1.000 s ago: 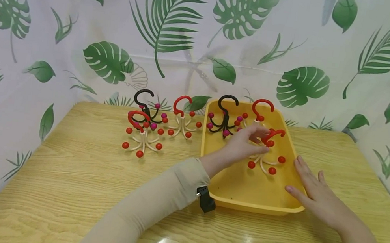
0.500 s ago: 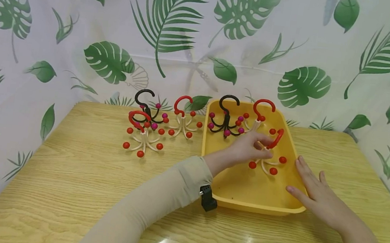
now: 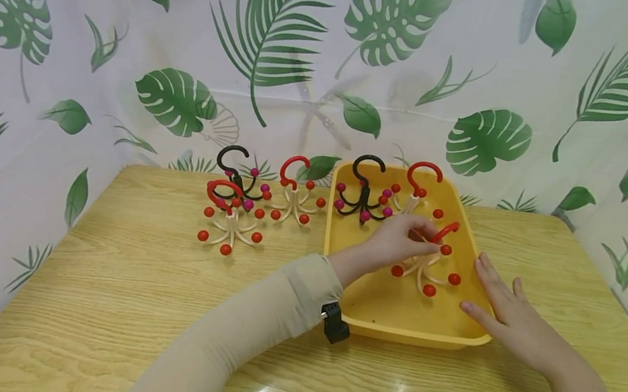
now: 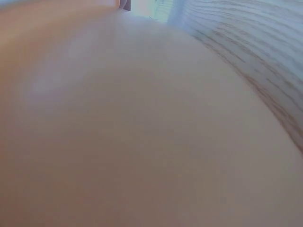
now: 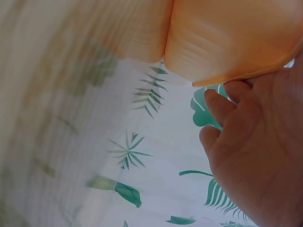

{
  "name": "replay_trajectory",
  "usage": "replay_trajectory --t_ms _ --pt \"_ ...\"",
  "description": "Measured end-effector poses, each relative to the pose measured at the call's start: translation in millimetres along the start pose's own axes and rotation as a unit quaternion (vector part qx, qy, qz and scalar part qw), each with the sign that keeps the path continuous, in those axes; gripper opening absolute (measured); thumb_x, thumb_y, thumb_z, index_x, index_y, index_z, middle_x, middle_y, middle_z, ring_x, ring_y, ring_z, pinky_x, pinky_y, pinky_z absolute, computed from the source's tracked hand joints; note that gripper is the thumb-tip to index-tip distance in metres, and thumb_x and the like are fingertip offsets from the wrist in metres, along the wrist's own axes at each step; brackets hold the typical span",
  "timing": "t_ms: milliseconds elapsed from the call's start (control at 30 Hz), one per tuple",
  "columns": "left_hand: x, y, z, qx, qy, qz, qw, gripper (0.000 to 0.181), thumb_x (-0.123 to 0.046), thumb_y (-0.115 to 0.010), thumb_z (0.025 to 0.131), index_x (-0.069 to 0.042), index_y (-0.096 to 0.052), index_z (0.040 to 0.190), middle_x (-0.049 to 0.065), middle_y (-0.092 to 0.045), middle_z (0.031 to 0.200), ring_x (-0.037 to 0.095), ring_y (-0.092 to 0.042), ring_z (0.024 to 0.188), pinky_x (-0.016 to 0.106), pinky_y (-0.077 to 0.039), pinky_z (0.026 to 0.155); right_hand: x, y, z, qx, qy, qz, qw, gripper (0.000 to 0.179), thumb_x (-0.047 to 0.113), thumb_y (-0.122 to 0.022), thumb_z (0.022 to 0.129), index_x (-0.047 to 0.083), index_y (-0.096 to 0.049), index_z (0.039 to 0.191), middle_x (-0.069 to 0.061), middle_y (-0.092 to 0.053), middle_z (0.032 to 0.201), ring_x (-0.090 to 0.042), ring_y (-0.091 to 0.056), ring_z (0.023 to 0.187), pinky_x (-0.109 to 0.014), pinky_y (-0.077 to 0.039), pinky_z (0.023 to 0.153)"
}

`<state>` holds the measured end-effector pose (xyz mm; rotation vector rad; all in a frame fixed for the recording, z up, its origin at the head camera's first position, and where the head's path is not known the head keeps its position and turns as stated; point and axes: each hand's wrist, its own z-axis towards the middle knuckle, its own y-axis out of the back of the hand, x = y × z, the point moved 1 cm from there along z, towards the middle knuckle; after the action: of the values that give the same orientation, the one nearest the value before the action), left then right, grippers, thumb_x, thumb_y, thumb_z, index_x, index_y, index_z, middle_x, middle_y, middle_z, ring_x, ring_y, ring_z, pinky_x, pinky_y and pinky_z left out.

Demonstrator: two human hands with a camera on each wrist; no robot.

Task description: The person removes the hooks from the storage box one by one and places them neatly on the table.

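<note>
In the head view, my left hand [image 3: 395, 243] reaches into a yellow plastic basin [image 3: 408, 335] and pinches a small hook hanger [image 3: 423, 270] near its red hook. This hanger has several cream arms tipped with red balls; its upper stem is hidden by the fingers. My right hand [image 3: 524, 323] rests with extended fingers against the basin's right rim. From below, the right wrist view shows that hand [image 5: 255, 151] along the basin's edge [image 5: 227, 78]. Behind the left hand, a black hanger [image 3: 365, 195] with pink balls and another red-hooked hanger [image 3: 426, 165] stand in the basin.
Left of the basin, a black hanger [image 3: 237, 183] and two red-hooked hangers [image 3: 293, 197] stand close together on the wooden table [image 3: 128, 266]. A leaf-patterned cloth [image 3: 299, 118] hangs behind. Blurred skin fills most of the left wrist view.
My left fingers have closed on the hanger near its red hook. The hook first swung upright, then tipped lower, and the hanger's balls shifted toward the basin's front. My right hand stayed put.
</note>
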<state>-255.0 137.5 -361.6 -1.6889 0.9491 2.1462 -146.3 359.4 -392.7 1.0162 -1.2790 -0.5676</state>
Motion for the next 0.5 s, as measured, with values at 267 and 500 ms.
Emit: replay_trajectory --t_ms 267,500 --pt "-4.9 4.0 -3.8 -0.007 -0.023 0.001 0.9997 0.016 -0.014 -0.069 0.089 -0.006 -0.069 0.103 -0.006 -0.064 0.087 0.006 -0.059 0.079 0.016 -0.05 0.071 2.1 0.7 -0.7 0.001 -0.009 -0.007 0.9999 0.078 0.039 -0.047 0.1 0.009 0.003 0.153 -0.014 0.009 0.158 -0.041 -0.002 0.142 -0.05 0.021 0.107" --pt "-14.6 12.5 -10.4 0.004 -0.05 0.013 0.9986 0.016 -0.014 -0.069 0.089 -0.006 -0.069 0.103 -0.006 -0.064 0.086 0.008 -0.059 0.077 0.018 -0.05 0.069 3.2 1.1 -0.5 0.0 -0.011 -0.007 0.9999 0.079 0.04 -0.047 0.1 0.01 0.003 0.153 -0.015 0.008 0.158 -0.044 -0.005 0.141 -0.051 0.02 0.107"
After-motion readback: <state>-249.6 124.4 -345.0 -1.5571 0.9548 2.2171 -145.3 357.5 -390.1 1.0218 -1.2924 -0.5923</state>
